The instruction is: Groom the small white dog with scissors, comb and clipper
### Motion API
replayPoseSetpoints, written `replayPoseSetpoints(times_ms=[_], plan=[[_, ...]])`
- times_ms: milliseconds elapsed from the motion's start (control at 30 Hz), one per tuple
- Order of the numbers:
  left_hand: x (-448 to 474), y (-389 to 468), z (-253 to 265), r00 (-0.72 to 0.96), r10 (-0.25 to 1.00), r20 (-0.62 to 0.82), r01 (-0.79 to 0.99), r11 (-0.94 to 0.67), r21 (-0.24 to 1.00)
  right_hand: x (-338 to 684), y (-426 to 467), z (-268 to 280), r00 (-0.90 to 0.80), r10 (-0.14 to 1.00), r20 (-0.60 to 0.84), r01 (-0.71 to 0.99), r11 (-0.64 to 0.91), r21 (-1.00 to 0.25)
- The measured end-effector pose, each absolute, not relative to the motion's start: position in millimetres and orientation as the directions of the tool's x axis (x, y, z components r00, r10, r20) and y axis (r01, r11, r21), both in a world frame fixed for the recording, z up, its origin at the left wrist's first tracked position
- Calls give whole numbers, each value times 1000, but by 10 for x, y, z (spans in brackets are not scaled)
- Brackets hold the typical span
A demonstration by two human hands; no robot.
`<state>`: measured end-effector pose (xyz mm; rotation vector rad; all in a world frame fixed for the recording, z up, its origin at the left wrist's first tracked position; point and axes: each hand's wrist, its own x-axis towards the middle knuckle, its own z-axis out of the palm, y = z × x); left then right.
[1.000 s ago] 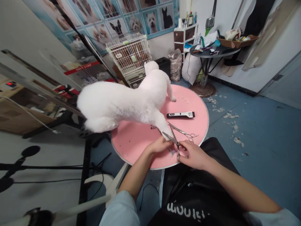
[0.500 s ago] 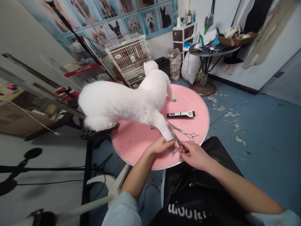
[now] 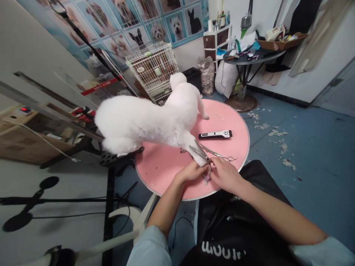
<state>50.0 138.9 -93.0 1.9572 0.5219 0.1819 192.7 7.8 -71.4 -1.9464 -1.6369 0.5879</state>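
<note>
A white fluffy dog (image 3: 155,114) stands on the round pink table (image 3: 166,171), one leg stretched toward me. My left hand (image 3: 192,173) is closed around the paw at the end of that leg. In my right hand (image 3: 226,175) are grooming scissors (image 3: 200,151), their blades parted and lying against the leg's fur just above the paw. A second pair of scissors (image 3: 217,153) rests on the table beyond my right hand. Farther back lies a white and black hair clipper (image 3: 215,135). A small metal comb-like piece (image 3: 205,179) shows below my hands, partly hidden.
A wire cage (image 3: 152,68) stands behind the dog. At the back right is a dark round table (image 3: 257,57) with assorted items. Tufts of cut fur (image 3: 277,132) lie on the blue floor. A metal post (image 3: 47,111) rises at the left.
The scissors' blades have opened and swung up across the leg's fur; my right hand has turned and come nearer the paw. The view has shifted slightly. My left hand still holds the paw.
</note>
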Motion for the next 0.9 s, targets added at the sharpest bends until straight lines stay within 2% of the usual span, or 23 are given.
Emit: replayPoseSetpoints(times_ms=[167,300,733,900], plan=[[495,1399,-937,892,438,-108,296,-388,873,1923,100,-715,159,986,45,767,-95,-635],[497,1400,-948,894,436,-104,299,-407,863,1904,93,-681,169,986,16,792,-126,-598],[507,1409,-979,898,434,-75,257,-378,889,1879,46,-643,168,984,-52,786,-166,-596],[501,1406,-966,889,449,-91,286,-390,875,1870,38,-657,175,984,-37,801,-164,-576]])
